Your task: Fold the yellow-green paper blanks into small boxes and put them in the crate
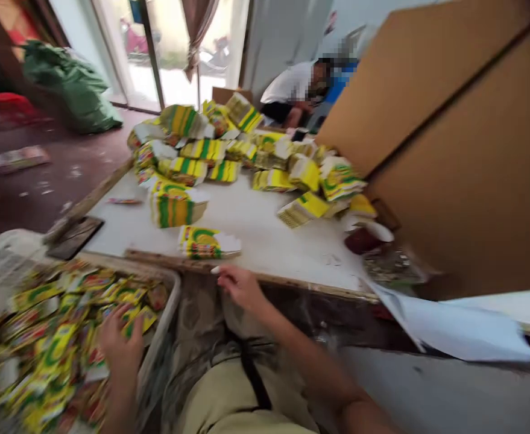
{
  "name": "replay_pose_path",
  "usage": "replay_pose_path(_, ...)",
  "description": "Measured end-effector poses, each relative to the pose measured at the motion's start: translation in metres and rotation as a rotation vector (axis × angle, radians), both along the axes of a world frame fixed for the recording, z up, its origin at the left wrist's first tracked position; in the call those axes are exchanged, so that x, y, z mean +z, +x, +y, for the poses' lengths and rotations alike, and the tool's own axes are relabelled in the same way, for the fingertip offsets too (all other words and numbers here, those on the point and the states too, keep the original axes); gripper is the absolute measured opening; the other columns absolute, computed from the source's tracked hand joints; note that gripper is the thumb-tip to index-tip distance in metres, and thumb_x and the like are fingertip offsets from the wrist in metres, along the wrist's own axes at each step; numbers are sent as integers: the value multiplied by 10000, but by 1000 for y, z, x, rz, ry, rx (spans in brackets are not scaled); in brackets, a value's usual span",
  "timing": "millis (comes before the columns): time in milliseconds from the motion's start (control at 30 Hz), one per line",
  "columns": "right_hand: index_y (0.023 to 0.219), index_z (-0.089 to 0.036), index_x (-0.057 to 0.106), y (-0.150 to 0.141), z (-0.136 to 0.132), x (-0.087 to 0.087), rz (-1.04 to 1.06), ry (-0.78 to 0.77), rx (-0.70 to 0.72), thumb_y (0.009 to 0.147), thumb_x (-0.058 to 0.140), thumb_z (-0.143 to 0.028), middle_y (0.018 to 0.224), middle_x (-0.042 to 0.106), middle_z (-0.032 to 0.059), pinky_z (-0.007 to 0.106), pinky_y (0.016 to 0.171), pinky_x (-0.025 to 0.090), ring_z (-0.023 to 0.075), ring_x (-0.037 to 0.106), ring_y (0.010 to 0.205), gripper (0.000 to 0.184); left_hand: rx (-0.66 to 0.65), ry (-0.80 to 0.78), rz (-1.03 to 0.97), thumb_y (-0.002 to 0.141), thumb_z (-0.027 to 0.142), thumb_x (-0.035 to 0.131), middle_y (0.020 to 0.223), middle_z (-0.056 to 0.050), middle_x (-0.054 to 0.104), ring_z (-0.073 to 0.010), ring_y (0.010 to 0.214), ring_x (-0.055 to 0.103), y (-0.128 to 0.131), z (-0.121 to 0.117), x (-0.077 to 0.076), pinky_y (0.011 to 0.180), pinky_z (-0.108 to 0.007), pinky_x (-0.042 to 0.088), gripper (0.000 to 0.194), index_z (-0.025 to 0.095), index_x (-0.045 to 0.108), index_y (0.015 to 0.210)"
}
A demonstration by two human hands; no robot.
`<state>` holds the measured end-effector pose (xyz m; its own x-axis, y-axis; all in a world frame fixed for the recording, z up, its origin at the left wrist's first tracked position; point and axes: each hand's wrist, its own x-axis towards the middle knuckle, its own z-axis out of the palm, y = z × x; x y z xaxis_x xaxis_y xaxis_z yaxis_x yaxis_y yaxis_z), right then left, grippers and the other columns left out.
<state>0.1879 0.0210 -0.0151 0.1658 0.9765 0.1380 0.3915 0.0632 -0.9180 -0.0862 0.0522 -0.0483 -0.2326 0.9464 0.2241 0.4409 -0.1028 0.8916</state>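
Yellow-green packets (56, 349), head view: heaped in the white basket (172, 298) at 8 o'clock, loose and jumbled. Left hand (122, 337) was over the heap at the basket's inner side, fingers spread, no clear grip. Right hand (242, 289) was between 6 and 7 o'clock, just off the near edge of the tabletop (255, 223), fingers narrow, a small white bit (215, 270) at the tips; couldn't tell if held or worn.

Progress, judging by the layout: plenty of packets already in the basket. Left over: one bundle (201, 242) near 8 o'clock by the edge, another bundle (174, 205) at 9, and a big spread of stacked bundles (195, 167) from 10 round to 3. So, far from finished. Phone (75, 238) lay at 9 o'clock; a co-worker (287, 84) bent over past 12. Blur hid finer detail.
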Motion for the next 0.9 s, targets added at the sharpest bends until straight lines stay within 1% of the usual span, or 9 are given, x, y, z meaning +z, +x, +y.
replay_pose_path(33, 1064, -184, 666, 4, -1, 0, 17, 7, -17, 933, 491, -296, 743, 688, 13, 233, 587, 499, 134, 624, 610, 245, -11, -11, 46, 760, 477, 691, 1153, -94, 612, -316, 1178, 537, -3, 0, -5, 921, -469, 522, 352, 212, 662, 990)
replay_pose_path(133, 1038, -191, 647, 16, -2, 3, -51, 51, -90, 954, 451, -328, 600, 629, -14, 245, 576, 491, 144, 599, 545, 254, -53, -68, -15, 773, 471, 652, 1153, -95, 606, -284, 1162, 553, 1, -2, -11, 911, -415, 526, 343, 207, 656, 992)
replay_pose_path(200, 1025, -197, 636, 22, 3, 5, -124, 133, -140, 934, 490, -326, 680, 665, 17, 281, 646, 520, 173, 636, 629, 215, -77, -111, -99, 776, 457, 657, 1136, -91, 615, -258, 1122, 581, 10, -6, -6, 890, -377, 531, 337, 203, 653, 998)
replay_pose_path(300, 1076, -191, 612, 30, 23, 9, -226, 229, -152, 891, 543, -255, 906, 695, 82, 343, 779, 538, 210, 668, 810, 207, -102, -188, -203, 762, 460, 684, 1045, -78, 654, -233, 1009, 628, 26, -12, 3, 876, -365, 527, 352, 190, 650, 985)
replay_pose_path(433, 1181, -173, 561, 30, 62, 8, -360, 122, -157, 866, 575, -167, 1052, 676, 122, 375, 838, 526, 231, 644, 938, 316, -141, -262, -316, 724, 467, 730, 970, -68, 684, -204, 921, 641, 42, -13, 8, 864, -338, 518, 399, 173, 662, 985)
replay_pose_path(567, 1109, -179, 593, 19, 84, 2, -444, 29, -128, 844, 628, -142, 1009, 675, 121, 423, 899, 485, 269, 603, 982, 270, -131, -324, -482, 680, 473, 770, 931, -55, 685, -168, 838, 635, 52, -13, 8, 778, -291, 524, 422, 164, 670, 950)
replay_pose_path(633, 1093, -164, 592, 15, 85, 0, -444, 18, -126, 840, 624, -125, 1004, 662, 134, 440, 915, 468, 286, 583, 995, 258, -116, -335, -526, 672, 466, 780, 934, -52, 683, -154, 811, 630, 56, -15, 9, 756, -278, 521, 419, 163, 671, 940)
replay_pose_path(767, 1171, -121, 523, 14, 81, -2, -403, 11, -147, 798, 631, -84, 1058, 620, 152, 432, 926, 462, 284, 562, 1013, 390, -129, -375, -546, 655, 464, 792, 879, -42, 674, -143, 775, 617, 68, -20, 11, 740, -266, 508, 412, 162, 672, 908)
replay_pose_path(900, 1071, -175, 518, 13, 79, -4, -163, 66, -204, 715, 636, -53, 1053, 598, 105, 420, 945, 458, 254, 558, 1015, 395, -235, -406, -557, 701, 464, 766, 867, -32, 671, -145, 788, 614, 81, -24, 12, 758, -262, 502, 386, 165, 669, 925)
